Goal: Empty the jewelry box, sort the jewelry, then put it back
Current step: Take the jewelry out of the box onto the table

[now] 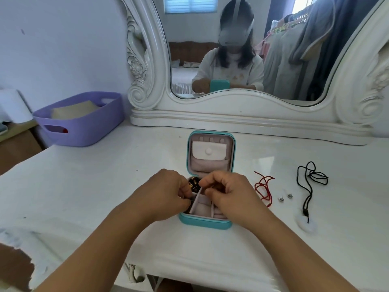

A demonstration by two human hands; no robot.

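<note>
A small teal jewelry box [205, 222] stands open on the white dressing table, its lid [211, 153] upright with a pale pink pocket. Both my hands are over its back compartments. My left hand [168, 191] curls its fingers round a dark beaded bracelet [193, 183] in the left part of the box. My right hand [228, 191] has its fingers curled over the back right compartment, pinching something dark that is mostly hidden. On the table to the right lie a red cord [263, 187], two small silver earrings [285, 197], and a black cord necklace [311, 180] with a white round pendant [307, 225].
A purple plastic basket [84, 121] holding a beige item stands at the back left. A large white carved mirror [242, 114] rises right behind the box. The table's front edge [189, 268] is near my forearms, with chipped paint at the left.
</note>
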